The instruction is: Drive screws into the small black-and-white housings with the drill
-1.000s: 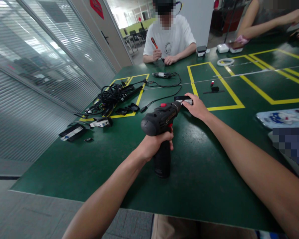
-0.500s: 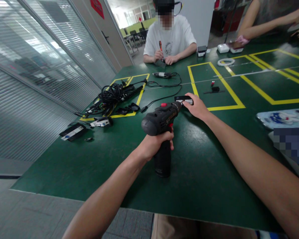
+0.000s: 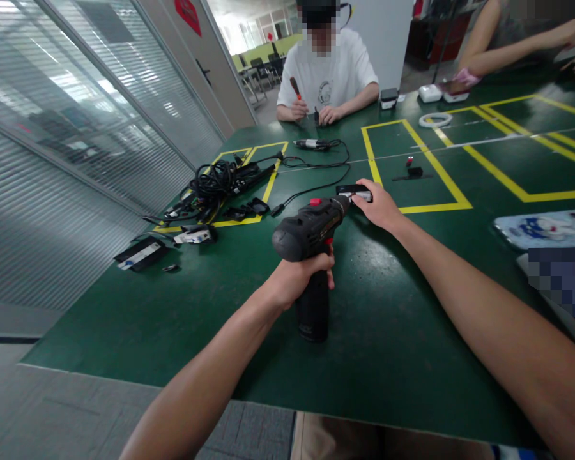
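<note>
The left fingers wrap a black, pistol-shaped power drill [image 3: 311,239] with red accents; the right fingers pinch a small black-and-silver rectangular block [image 3: 349,191].

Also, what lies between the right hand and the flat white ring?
A small black block, thin dark strip, tiny red piece and yellow tape, in the head view.

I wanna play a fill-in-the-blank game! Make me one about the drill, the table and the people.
1. The drill is in the camera wearer's own ____ hand, while the right hand holds a small part.
2. The big table is ____.
3. The tape lines stuck on it are ____.
4. The person sitting across wears a shirt that is mostly ____.

Missing words: left; green; yellow; white.
</note>
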A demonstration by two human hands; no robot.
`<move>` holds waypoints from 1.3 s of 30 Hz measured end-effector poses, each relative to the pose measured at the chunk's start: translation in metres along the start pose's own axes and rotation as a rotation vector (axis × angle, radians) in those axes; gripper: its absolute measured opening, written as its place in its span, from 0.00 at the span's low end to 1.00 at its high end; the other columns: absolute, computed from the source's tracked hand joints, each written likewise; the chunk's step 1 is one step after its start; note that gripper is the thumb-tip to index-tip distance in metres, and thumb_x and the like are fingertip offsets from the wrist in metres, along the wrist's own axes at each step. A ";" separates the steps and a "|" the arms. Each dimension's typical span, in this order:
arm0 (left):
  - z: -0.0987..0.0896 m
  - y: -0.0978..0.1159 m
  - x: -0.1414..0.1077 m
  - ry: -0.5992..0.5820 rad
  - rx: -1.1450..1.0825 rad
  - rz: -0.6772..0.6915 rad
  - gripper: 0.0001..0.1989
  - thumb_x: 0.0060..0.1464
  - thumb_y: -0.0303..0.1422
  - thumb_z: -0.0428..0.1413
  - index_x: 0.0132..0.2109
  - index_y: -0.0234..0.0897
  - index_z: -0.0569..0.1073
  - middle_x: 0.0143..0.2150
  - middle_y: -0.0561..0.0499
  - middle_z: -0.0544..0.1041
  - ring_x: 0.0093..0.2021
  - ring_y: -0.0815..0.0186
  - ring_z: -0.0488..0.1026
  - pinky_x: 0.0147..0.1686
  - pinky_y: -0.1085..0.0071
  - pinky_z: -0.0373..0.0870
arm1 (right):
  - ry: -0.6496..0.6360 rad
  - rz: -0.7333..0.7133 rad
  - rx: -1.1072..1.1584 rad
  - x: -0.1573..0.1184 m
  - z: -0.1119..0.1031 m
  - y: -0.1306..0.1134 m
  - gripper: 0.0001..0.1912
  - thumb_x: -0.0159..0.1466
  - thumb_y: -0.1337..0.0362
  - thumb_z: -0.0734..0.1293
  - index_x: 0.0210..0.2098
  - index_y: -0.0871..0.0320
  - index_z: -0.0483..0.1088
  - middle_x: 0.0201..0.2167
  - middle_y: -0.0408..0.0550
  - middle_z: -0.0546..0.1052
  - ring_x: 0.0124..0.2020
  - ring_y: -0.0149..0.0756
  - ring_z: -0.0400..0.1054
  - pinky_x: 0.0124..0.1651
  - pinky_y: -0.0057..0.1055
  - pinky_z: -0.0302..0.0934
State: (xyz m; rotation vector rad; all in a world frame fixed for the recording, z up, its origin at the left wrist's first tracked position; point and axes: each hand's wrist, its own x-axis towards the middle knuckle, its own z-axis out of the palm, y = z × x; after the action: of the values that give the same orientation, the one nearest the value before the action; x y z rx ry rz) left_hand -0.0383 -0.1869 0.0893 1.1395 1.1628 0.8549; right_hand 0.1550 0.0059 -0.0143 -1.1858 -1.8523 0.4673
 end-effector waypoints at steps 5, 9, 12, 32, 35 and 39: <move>-0.001 -0.001 0.001 0.003 -0.005 -0.002 0.09 0.46 0.31 0.57 0.36 0.33 0.68 0.25 0.55 0.70 0.21 0.71 0.70 0.26 0.73 0.65 | 0.007 -0.006 0.000 0.001 0.001 0.001 0.22 0.62 0.57 0.65 0.55 0.56 0.69 0.51 0.55 0.73 0.53 0.51 0.68 0.58 0.49 0.61; -0.001 -0.001 0.001 0.004 -0.012 0.006 0.10 0.45 0.31 0.58 0.36 0.33 0.68 0.26 0.54 0.71 0.21 0.71 0.70 0.26 0.72 0.66 | 0.005 -0.005 0.001 0.000 0.001 0.001 0.22 0.62 0.57 0.65 0.54 0.55 0.69 0.51 0.55 0.73 0.53 0.52 0.68 0.58 0.49 0.62; -0.001 -0.001 0.001 0.003 -0.010 0.004 0.10 0.46 0.31 0.58 0.36 0.33 0.68 0.26 0.54 0.71 0.21 0.71 0.70 0.26 0.72 0.66 | 0.001 -0.006 -0.001 0.000 0.000 0.000 0.21 0.63 0.56 0.65 0.54 0.55 0.70 0.50 0.55 0.73 0.52 0.52 0.68 0.57 0.50 0.62; -0.001 -0.002 0.001 -0.002 -0.004 0.001 0.09 0.46 0.31 0.57 0.36 0.33 0.68 0.24 0.55 0.70 0.21 0.71 0.70 0.26 0.73 0.65 | 0.004 -0.005 -0.003 0.000 0.001 0.001 0.22 0.62 0.56 0.65 0.55 0.56 0.69 0.51 0.56 0.73 0.52 0.51 0.69 0.57 0.50 0.63; -0.001 -0.002 0.001 -0.001 -0.003 0.008 0.09 0.47 0.31 0.57 0.36 0.33 0.68 0.23 0.55 0.70 0.21 0.71 0.70 0.26 0.73 0.66 | 0.007 -0.012 -0.001 0.001 0.001 0.001 0.22 0.62 0.57 0.65 0.55 0.56 0.69 0.52 0.56 0.73 0.53 0.51 0.68 0.58 0.49 0.62; 0.000 -0.002 0.000 0.002 -0.009 0.006 0.09 0.47 0.31 0.57 0.37 0.33 0.69 0.24 0.55 0.70 0.21 0.71 0.70 0.27 0.73 0.66 | 0.007 -0.006 -0.004 0.001 0.001 0.002 0.23 0.62 0.56 0.65 0.55 0.56 0.69 0.51 0.56 0.73 0.53 0.51 0.68 0.58 0.49 0.62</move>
State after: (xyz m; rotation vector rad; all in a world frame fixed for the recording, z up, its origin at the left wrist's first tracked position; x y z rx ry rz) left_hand -0.0387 -0.1870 0.0872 1.1361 1.1568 0.8654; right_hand 0.1548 0.0073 -0.0160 -1.1830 -1.8512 0.4562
